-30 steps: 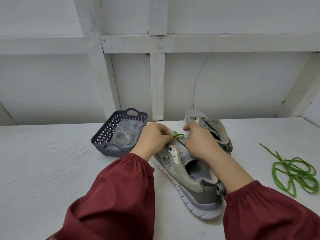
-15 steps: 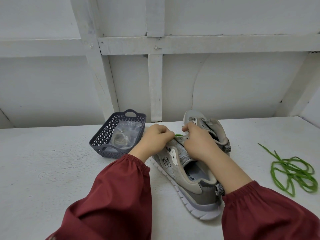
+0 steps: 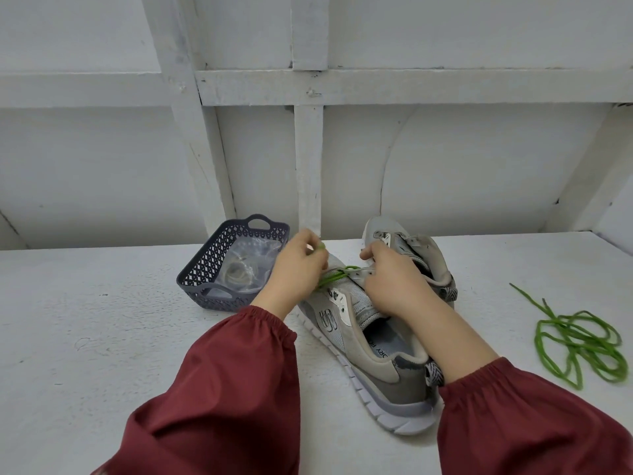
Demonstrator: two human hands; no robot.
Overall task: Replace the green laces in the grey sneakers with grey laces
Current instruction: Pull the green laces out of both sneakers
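**A:** Sneaker (image 3: pixel 376 365): on the table (image 3: pixel 102 354), heel toward you, toe pointing away. Tongue exposed, upper eyelets bare. Loose lace (image 3: pixel 579 344), green, heaped well apart to the right.

**B:** Hands?

**A:** Your right hand (image 3: pixel 394 282) curls over the forefoot and grips the upper beside the lowest eyelets. Your left hand (image 3: pixel 298 269) pinches the green lace (image 3: pixel 337 274), drawn out leftward as a loop. The lace's other part is threaded at the toe end of the eyelet rows.

**B:** Further back?

**A:** Second sneaker (image 3: pixel 421 255) is just behind the first, with no lace seen in it. Whether the two touch, I cannot tell. Basket (image 3: pixel 205 282) sits just left of your left hand and holds a clear bag (image 3: pixel 245 269). Its contents look like pale coiled laces, not certain.

**B:** What could go wrong?

**A:** Judgement only.
- If your right grip slackens during a hard sideways pull, the sneaker may skid or roll toward the basket.
- The lace tip may catch in an eyelet, and a jerk there would fray it or tip the shoe.
- A long leftward draw could carry your left hand into the basket and shove it.
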